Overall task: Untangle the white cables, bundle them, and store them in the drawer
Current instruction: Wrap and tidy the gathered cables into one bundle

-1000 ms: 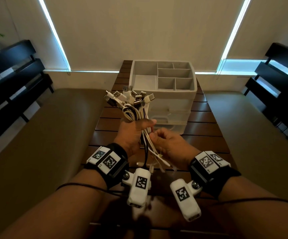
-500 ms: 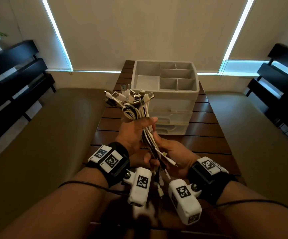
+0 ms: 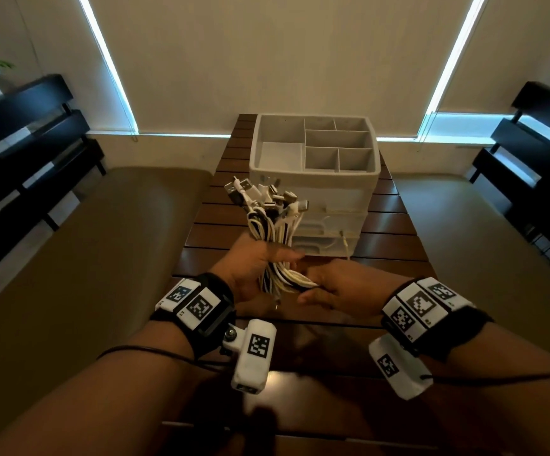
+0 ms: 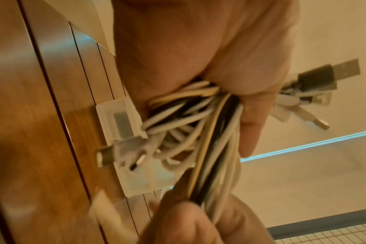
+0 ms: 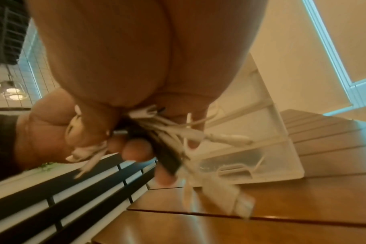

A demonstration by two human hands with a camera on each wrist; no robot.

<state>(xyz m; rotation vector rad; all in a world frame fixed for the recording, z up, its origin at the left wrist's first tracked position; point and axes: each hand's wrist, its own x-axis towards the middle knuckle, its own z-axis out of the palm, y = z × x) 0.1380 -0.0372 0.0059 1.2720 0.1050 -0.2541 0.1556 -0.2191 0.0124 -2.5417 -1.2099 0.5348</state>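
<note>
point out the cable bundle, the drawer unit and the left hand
cable bundle (image 3: pixel 268 225), head view, cords just above the fist
drawer unit (image 3: pixel 332 205), head view, front wall below the tray
left hand (image 3: pixel 253 261), head view, back of hand

your forearms reach forward side by side, each wrist strapped with a black band. your left hand (image 3: pixel 253 264) is raised, fingers and thumb curled in a tight grip round the bundle of cables (image 3: pixel 272 222). your right hand (image 3: pixel 342 284) sits just beside it, a little lower, knuckles up, fingers closed round the bundle's lower end.
</note>
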